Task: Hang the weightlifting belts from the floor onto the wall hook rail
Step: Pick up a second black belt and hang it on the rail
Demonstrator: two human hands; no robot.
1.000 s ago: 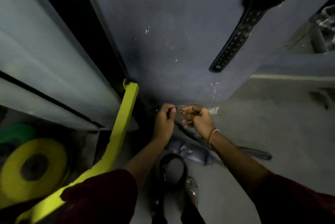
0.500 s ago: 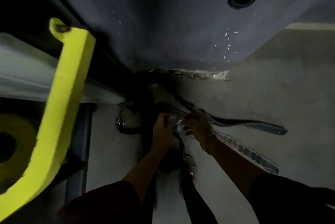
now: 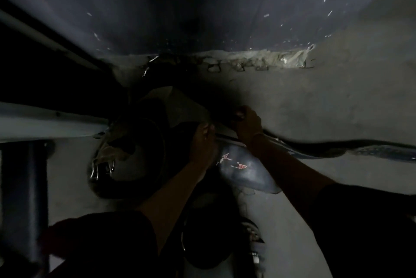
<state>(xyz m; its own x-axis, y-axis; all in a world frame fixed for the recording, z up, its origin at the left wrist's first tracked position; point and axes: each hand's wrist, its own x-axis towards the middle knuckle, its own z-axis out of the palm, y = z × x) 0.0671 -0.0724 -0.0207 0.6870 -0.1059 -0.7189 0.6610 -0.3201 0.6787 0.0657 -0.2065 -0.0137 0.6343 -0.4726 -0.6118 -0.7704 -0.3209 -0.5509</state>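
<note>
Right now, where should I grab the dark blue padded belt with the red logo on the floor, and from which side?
Probably the narrow strap running right off the wide logo panel of the dark blue padded belt. Come from above, fingers across it: it looks slim enough to wrap and lies on open concrete floor, while the panel is broad and flat.

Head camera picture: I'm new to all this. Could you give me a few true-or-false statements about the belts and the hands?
1. The left hand and right hand both reach down among belts on the floor. True.
2. The belt with the red logo hangs on the wall. False: it lies on the floor, beneath the arms.
3. A long strap trails along the floor towards the right edge. True.
4. The floor is green carpet. False: it is bare grey concrete.
</note>
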